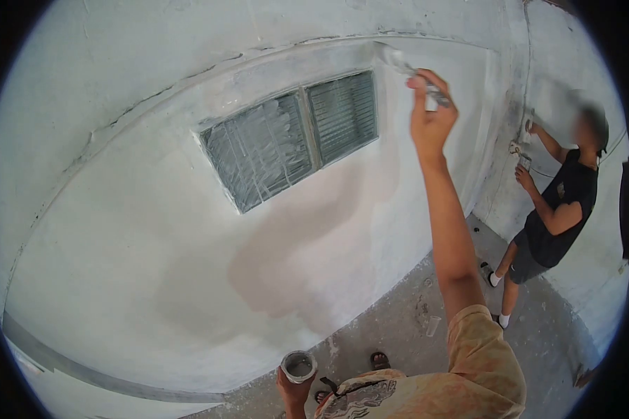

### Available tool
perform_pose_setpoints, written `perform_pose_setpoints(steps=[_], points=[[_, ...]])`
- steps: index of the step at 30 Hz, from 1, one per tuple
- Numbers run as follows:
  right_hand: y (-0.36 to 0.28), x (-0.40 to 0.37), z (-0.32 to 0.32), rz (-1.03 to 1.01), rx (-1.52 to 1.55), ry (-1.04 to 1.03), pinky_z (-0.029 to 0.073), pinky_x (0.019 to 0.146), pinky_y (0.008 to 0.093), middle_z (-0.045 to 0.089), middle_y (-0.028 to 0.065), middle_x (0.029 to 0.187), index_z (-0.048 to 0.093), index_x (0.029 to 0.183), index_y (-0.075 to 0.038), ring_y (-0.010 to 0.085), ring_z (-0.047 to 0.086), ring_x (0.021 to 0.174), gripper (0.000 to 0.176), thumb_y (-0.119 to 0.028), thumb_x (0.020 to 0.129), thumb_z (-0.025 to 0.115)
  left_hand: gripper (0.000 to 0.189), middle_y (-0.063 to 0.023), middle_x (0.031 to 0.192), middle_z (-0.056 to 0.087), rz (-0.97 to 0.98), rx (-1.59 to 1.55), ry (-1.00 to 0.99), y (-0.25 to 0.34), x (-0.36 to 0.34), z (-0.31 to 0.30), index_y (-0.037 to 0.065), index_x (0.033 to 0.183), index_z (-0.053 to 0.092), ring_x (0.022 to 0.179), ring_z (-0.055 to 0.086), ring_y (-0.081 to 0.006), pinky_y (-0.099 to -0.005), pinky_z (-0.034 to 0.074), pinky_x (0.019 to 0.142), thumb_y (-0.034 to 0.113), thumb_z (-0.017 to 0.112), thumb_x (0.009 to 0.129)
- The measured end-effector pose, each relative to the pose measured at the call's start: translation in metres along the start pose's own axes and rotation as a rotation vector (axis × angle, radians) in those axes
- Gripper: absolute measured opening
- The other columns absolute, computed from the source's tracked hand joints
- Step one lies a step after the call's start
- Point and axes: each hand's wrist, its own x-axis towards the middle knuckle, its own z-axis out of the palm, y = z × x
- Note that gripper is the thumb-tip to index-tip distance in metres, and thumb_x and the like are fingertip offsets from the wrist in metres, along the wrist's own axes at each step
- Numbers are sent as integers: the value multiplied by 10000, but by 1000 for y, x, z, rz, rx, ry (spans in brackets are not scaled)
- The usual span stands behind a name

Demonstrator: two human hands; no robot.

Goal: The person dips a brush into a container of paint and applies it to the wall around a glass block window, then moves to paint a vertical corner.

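Note:
My right hand [435, 120] is raised high, its fingers wrapped round the handle of a paintbrush [402, 65]. The bristles point up and left, right at the white wall [426, 160] near the upper right corner of the window, and look slightly blurred. Low in the view, my left hand [293, 392] grips a round paint container [300, 379] from the side. It is held close to my body with its mouth upward, and some greyish paint shows inside.
A two-part window [314, 129] with white-smeared panes is set in the wall. A long crack [143, 100] runs above it. At the right, a person in dark clothes [566, 202] works at the adjoining wall. Small debris [433, 325] lies on the grey floor [398, 328].

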Motion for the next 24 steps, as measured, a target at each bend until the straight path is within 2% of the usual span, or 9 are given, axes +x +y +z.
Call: perform_pose_setpoints(steps=[1,3,7,10,12,13,16,20,24], points=[[-10,-6,8,-12,6,-38,604,847,328,829,115,1125,813,1206,-46,204,796,938,162,-99,1054,791,761,-177,1162,805,0,16,5,-1,0,-1,59,1265,728,1062,791,-408,-514,631,914,277,1100,638],[-47,-12,23,-196,42,-142,603,753,334,820,123,1052,812,1205,-90,260,793,891,226,-45,986,846,763,-176,1166,803,-5,11,-15,5,4,-3,59,1267,727,1064,789,-409,-516,630,916,280,1100,639],[-84,-32,33,-293,115,-241,602,714,340,816,122,1027,802,1210,-93,256,791,867,259,-42,964,866,771,-171,1169,796,19,-5,-52,10,10,-2,60,1271,725,1067,781,-415,-523,625,921,295,1100,639],[-98,-36,34,-211,409,-239,609,762,331,823,115,1029,780,1229,-59,211,795,871,233,-51,1005,842,745,-165,1163,792,15,-2,-38,18,10,-7,64,1249,735,1064,776,-416,-526,622,922,292,1099,641],[-101,-38,36,75,649,-115,613,820,321,829,118,1021,737,1252,-2,187,799,891,198,-90,1079,777,732,-163,1160,792,-1,1,-35,14,9,-8,65,1240,739,1061,776,-416,-524,622,922,287,1098,641],[-98,-31,30,128,597,-169,613,872,315,826,133,1002,697,1291,22,179,801,912,218,-131,1136,707,720,-162,1157,791,-13,3,-34,12,8,-8,66,1231,744,1058,776,-416,-523,622,921,281,1097,642],[-72,-15,26,287,551,-112,615,869,316,822,157,977,679,1311,21,191,804,905,241,-156,1148,693,710,-159,1154,791,8,35,-16,17,6,-12,66,1229,748,1059,777,-408,-518,623,924,268,1095,643],[-30,-6,7,301,393,-18,619,871,320,819,144,973,690,1303,27,185,795,917,226,-133,1143,696,710,-159,1161,793,-8,1,-14,13,5,-15,65,1235,749,1070,781,-398,-510,626,922,264,1092,647],[-15,-4,-5,21,106,46,609,870,319,812,104,1008,758,1230,19,190,784,916,155,-75,1111,724,719,-156,1173,830,16,46,-23,21,1,-21,41,1285,729,1075,812,-336,-470,638,958,185,1084,677]])
